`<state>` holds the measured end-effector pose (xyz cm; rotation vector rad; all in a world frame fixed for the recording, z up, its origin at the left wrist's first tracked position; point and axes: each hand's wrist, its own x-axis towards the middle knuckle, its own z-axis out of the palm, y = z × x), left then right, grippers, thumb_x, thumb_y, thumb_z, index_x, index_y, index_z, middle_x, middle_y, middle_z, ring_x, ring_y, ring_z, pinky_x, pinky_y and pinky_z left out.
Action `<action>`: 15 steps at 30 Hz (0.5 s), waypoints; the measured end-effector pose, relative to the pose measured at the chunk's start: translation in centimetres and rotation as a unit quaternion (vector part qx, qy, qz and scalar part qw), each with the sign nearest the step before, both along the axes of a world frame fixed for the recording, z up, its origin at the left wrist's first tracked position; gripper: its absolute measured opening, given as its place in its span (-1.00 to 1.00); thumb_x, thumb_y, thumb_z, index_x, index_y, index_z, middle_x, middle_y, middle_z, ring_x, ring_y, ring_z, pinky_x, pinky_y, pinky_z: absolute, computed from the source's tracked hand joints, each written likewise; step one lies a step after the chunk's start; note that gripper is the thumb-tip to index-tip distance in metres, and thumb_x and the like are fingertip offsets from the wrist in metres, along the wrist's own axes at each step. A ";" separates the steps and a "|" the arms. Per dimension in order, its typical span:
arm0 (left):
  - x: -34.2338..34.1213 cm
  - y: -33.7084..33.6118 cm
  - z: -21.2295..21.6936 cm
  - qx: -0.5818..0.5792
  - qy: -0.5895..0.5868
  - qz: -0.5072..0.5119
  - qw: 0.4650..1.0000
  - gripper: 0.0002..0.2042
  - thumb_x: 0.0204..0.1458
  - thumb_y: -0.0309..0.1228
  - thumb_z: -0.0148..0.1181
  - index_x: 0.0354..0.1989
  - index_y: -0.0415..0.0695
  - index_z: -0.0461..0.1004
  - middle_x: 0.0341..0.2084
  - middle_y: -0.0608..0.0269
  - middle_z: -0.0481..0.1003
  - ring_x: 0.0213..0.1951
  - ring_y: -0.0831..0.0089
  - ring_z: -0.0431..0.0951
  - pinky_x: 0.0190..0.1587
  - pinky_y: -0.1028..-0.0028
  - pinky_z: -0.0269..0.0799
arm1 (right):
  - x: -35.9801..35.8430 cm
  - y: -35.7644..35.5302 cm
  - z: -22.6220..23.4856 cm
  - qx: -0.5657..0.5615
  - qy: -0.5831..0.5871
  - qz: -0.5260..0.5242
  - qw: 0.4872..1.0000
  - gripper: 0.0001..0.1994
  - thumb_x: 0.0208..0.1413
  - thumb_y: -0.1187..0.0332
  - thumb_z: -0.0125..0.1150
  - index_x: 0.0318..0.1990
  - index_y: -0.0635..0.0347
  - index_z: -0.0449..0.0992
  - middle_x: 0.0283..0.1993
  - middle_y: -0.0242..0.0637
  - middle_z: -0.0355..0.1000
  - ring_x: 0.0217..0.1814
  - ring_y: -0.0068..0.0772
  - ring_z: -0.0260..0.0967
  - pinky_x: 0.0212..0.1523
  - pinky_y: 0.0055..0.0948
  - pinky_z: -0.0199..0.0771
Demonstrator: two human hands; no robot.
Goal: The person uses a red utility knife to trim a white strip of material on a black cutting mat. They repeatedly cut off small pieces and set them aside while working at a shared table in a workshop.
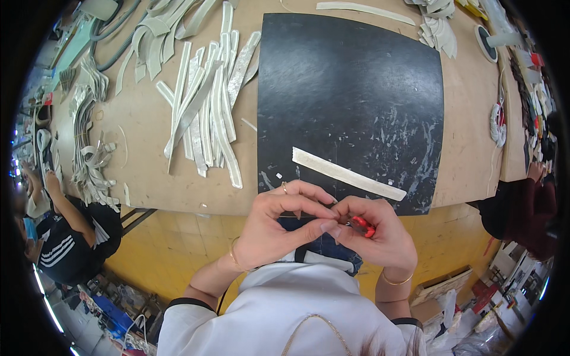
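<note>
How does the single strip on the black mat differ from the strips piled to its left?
The single strip lies alone, flat and straight on the black mat; the piled strips overlap in a heap on the bare wooden table. The single one runs diagonally; the piled ones run mostly lengthwise away. Both are pale and narrow.

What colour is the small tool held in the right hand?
Red, seen in the head view: the small tool sits in the right hand.

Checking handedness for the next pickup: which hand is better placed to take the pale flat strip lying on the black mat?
Probably left. The left hand shows nothing gripped, while the right hand holds a small red tool. The pale flat strip on the black mat lies just beyond both.
</note>
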<state>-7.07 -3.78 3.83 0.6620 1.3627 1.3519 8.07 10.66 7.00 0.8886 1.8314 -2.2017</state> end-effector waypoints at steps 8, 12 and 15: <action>-0.5 0.2 -0.8 0.001 -0.003 0.112 0.994 -0.88 0.06 -0.47 0.34 -0.23 -0.16 0.64 -0.15 0.25 0.52 -0.18 0.64 0.41 -0.21 0.59 0.25 | -1.2 -0.6 0.0 0.031 0.005 -0.025 0.999 -0.84 0.05 0.48 0.36 -0.23 0.35 0.56 -0.46 -0.32 0.50 -0.45 -0.71 0.34 -0.40 -0.63 0.37; -0.7 0.3 -0.6 0.042 -0.065 0.126 0.989 -0.79 0.12 -0.48 0.28 -0.09 -0.23 0.57 -0.11 0.24 0.47 -0.20 0.64 0.37 -0.14 0.56 0.28 | -1.6 -1.1 0.4 0.042 -0.028 -0.073 0.996 -0.88 0.05 0.50 0.37 -0.29 0.35 0.59 -0.47 -0.35 0.50 -0.47 -0.74 0.33 -0.44 -0.67 0.34; -1.0 0.3 -0.1 0.038 -0.202 0.113 0.972 -0.75 0.15 -0.51 0.24 -0.01 -0.28 0.52 -0.09 0.23 0.45 -0.19 0.61 0.36 -0.10 0.55 0.30 | -1.5 -1.0 0.8 0.004 -0.014 -0.088 0.996 -0.90 0.08 0.51 0.36 -0.29 0.36 0.60 -0.47 -0.37 0.50 -0.47 -0.74 0.32 -0.45 -0.67 0.33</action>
